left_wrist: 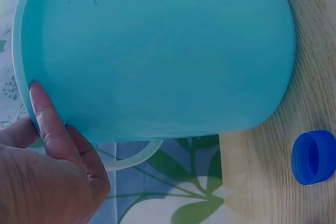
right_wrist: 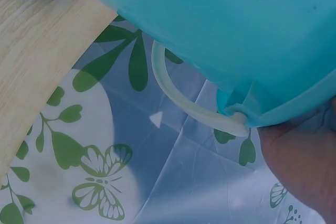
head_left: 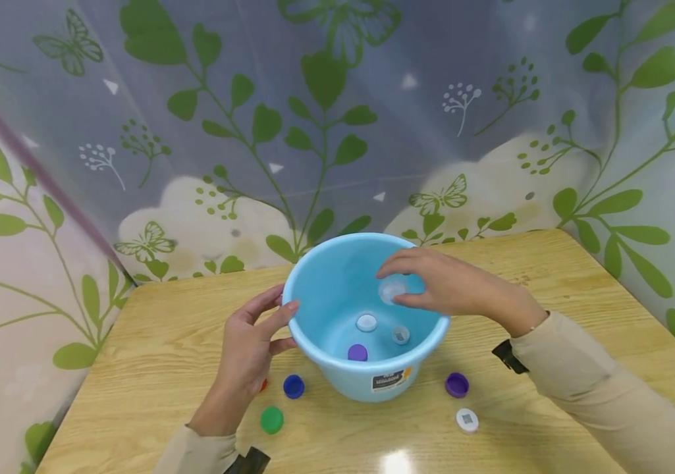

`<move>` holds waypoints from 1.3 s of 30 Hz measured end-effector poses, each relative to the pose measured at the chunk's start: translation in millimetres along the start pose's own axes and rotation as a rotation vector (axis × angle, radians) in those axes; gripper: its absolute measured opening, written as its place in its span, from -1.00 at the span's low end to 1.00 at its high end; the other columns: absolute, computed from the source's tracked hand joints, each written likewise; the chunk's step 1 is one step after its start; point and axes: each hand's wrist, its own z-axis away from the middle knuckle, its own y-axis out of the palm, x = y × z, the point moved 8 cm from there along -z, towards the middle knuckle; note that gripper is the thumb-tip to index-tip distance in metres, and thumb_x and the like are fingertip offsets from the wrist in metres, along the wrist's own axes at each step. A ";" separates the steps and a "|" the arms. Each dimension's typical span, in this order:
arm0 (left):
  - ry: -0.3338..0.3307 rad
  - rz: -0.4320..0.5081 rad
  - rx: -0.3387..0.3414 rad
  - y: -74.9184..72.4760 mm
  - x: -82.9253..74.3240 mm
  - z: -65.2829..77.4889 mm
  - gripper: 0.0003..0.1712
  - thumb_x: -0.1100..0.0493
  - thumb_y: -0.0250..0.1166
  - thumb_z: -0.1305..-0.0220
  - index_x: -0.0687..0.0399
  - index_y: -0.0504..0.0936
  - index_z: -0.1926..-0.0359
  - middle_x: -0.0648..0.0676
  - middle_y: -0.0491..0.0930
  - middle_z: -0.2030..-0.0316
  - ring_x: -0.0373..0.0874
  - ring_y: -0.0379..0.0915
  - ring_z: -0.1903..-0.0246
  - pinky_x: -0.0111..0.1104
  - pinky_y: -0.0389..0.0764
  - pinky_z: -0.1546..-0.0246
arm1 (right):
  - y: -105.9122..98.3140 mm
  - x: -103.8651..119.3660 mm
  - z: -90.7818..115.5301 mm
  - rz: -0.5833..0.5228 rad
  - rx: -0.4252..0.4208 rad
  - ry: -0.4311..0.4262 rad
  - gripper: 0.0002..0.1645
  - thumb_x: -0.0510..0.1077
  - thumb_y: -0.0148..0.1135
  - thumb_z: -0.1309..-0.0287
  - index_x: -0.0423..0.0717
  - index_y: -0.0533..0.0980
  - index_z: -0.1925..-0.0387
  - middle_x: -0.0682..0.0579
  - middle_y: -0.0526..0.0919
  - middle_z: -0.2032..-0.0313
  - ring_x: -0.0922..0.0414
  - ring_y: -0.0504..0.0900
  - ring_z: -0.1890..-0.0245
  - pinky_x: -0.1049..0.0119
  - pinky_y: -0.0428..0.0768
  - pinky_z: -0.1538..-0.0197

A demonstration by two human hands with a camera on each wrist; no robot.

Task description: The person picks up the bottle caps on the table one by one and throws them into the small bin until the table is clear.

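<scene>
A light blue bucket (head_left: 337, 378) stands on the wooden table. My left hand (head_left: 251, 332) grips its left rim, thumb over the edge and fingers outside; the left wrist view shows the same hand (left_wrist: 55, 166) at the rim. Over the bucket's mouth, my right hand (head_left: 438, 283) holds a translucent bottle cap (head_left: 392, 289) between thumb and fingers. Inside the bucket lie a white cap (head_left: 366, 322), a pale cap with a dark square mark (head_left: 400, 335) and a purple cap (head_left: 357, 352). In the right wrist view, that hand (right_wrist: 304, 156) is partly hidden behind the bucket wall.
Left of the bucket on the table (head_left: 165, 342) lie a blue cap (head_left: 294, 386), a green cap (head_left: 271, 419) and an orange cap (head_left: 264, 384) mostly behind the left hand. To its right are a purple cap (head_left: 457, 385) and a white cap (head_left: 467, 420). Leaf-patterned cloth (head_left: 337, 164) hangs behind.
</scene>
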 end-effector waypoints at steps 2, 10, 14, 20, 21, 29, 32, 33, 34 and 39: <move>-0.001 0.002 -0.002 0.0 0.5 -0.2 -0.51 0.26 0.41 -0.14 0.21 0.56 -0.12 0.14 0.38 0.07 0.03 0.59 0.29 -0.31 0.71 0.47 | -0.2 0.4 0.3 -0.001 0.006 0.000 -0.60 -0.12 0.35 -0.14 -0.09 0.56 -0.04 0.04 0.55 -0.05 0.02 0.46 -0.12 0.05 0.45 -0.20; -0.008 0.006 -0.009 -0.5 2.6 -1.6 -0.54 0.25 0.41 -0.14 0.17 0.58 -0.09 0.14 0.40 0.07 0.08 0.59 0.25 -0.28 0.71 0.44 | -5.4 -1.6 6.7 -0.037 -0.084 -0.015 -0.69 -0.16 0.27 -0.22 -0.06 0.57 -0.01 0.07 0.54 -0.05 0.05 0.46 -0.14 0.07 0.47 -0.19; -0.006 0.004 -0.011 -1.3 2.8 -1.5 -0.52 0.25 0.41 -0.14 0.18 0.56 -0.11 0.13 0.40 0.07 0.06 0.59 0.25 -0.29 0.71 0.44 | -14.6 -7.3 17.1 -0.071 -0.214 -0.017 -0.71 -0.22 0.25 -0.23 -0.06 0.58 0.00 0.06 0.53 -0.05 0.04 0.44 -0.14 0.05 0.49 -0.17; -0.010 0.006 -0.013 0.0 2.9 -0.7 -0.50 0.26 0.41 -0.14 0.20 0.55 -0.13 0.13 0.39 0.07 0.03 0.60 0.22 -0.30 0.71 0.44 | -30.1 -21.6 43.7 -0.055 -0.417 -0.010 -0.65 -0.28 0.29 -0.17 -0.15 0.56 -0.02 0.02 0.54 -0.05 0.02 0.46 -0.11 0.03 0.54 -0.09; -0.010 0.007 -0.013 0.3 2.8 -0.5 -0.49 0.26 0.41 -0.14 0.21 0.54 -0.14 0.13 0.38 0.06 0.01 0.60 0.22 -0.30 0.71 0.44 | -32.3 -24.7 49.3 -0.050 -0.452 -0.005 -0.62 -0.30 0.30 -0.15 -0.16 0.55 -0.03 0.01 0.55 -0.04 0.03 0.47 -0.09 0.05 0.55 -0.08; -0.010 0.000 -0.015 -0.1 2.8 0.4 -0.49 0.26 0.40 -0.14 0.21 0.53 -0.14 0.13 0.39 0.06 -0.01 0.60 0.22 -0.31 0.71 0.44 | -28.1 -50.7 93.8 -0.027 -0.536 0.056 -0.58 -0.37 0.30 -0.09 -0.15 0.52 -0.03 0.05 0.60 0.07 0.13 0.56 0.10 0.44 0.55 0.03; -0.008 -0.003 -0.013 -0.5 2.5 0.4 -0.49 0.26 0.39 -0.16 0.21 0.53 -0.14 0.13 0.40 0.05 0.02 0.59 0.19 -0.31 0.71 0.44 | -13.4 -59.1 104.5 -0.035 -0.478 0.058 -0.59 -0.36 0.31 -0.09 -0.11 0.54 0.00 0.10 0.60 0.08 0.15 0.57 0.12 0.41 0.58 0.07; -0.006 -0.003 -0.012 -0.5 2.3 0.3 -0.49 0.27 0.39 -0.16 0.21 0.52 -0.15 0.13 0.40 0.04 0.03 0.59 0.18 -0.31 0.71 0.45 | -6.7 -61.4 107.3 -0.041 -0.449 0.055 -0.61 -0.36 0.32 -0.08 -0.10 0.54 0.01 0.11 0.59 0.08 0.16 0.57 0.12 0.38 0.60 0.08; -0.005 -0.002 -0.010 -0.3 2.0 0.2 -0.49 0.27 0.38 -0.16 0.22 0.52 -0.15 0.13 0.40 0.04 0.04 0.59 0.18 -0.31 0.71 0.45 | 0.9 -63.6 109.9 -0.046 -0.411 0.057 -0.61 -0.35 0.33 -0.08 -0.10 0.54 0.02 0.12 0.59 0.08 0.15 0.56 0.11 0.35 0.61 0.09; -0.003 0.010 -0.001 1.8 1.5 -0.9 -0.52 0.28 0.38 -0.17 0.22 0.53 -0.13 0.13 0.41 0.06 0.05 0.58 0.19 -0.29 0.71 0.44 | 50.5 -72.8 123.8 -0.127 -0.089 0.151 -0.56 -0.11 0.33 -0.16 -0.09 0.50 -0.07 0.09 0.51 -0.03 0.06 0.52 0.00 0.15 0.63 0.04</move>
